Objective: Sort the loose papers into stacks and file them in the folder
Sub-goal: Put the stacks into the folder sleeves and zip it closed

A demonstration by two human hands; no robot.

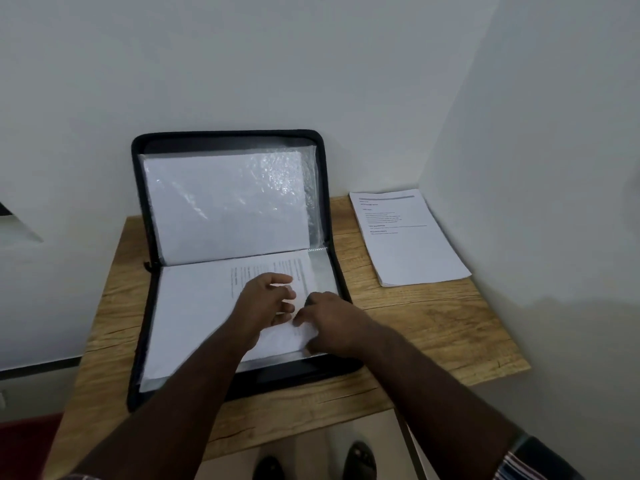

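Black zip folder lies open on wooden table, its upper half propped against the wall; printed sheet lies on its lower half; left hand rests on that sheet, fingers spread and relaxed; right hand pinches the sheet's right edge, fingers curled; paper stack sits on the table right of the folder, apart from it.

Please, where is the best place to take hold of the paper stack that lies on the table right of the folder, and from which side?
Probably the near edge of the paper stack, coming from the front right. It lies flat on the table with its far right corner close to the wall, while the near edge has bare wood before it, so fingers can slide under there and the thumb can press on top.
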